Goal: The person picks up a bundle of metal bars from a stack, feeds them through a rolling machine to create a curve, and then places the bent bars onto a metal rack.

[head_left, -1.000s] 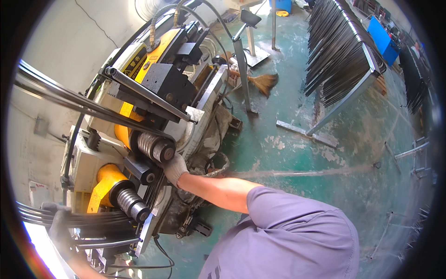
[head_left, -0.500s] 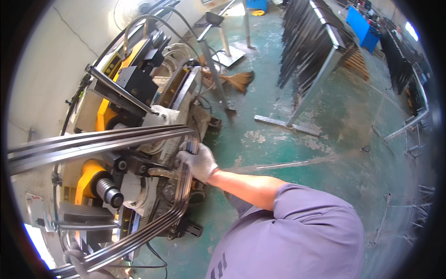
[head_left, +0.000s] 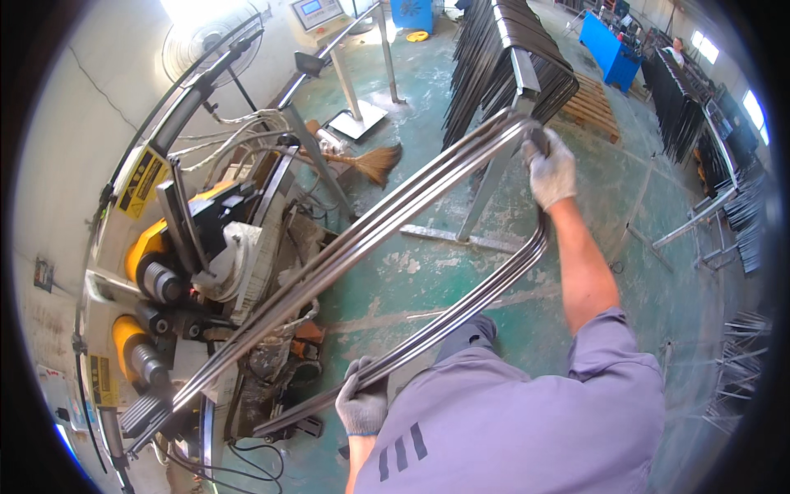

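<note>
Between the machine (head_left: 234,265) and the rack (head_left: 484,198), a bundle of bent bars (head_left: 362,251) slants above the floor (head_left: 609,247). The right hand (head_left: 551,170) clasps it at the bend; the left hand (head_left: 362,402) curls round its lower leg. This looks like the carrying step; the next move seems to call for drawing the long ends past the machine's edge, contact there being unclear. Most turning room appears rightward.
</note>
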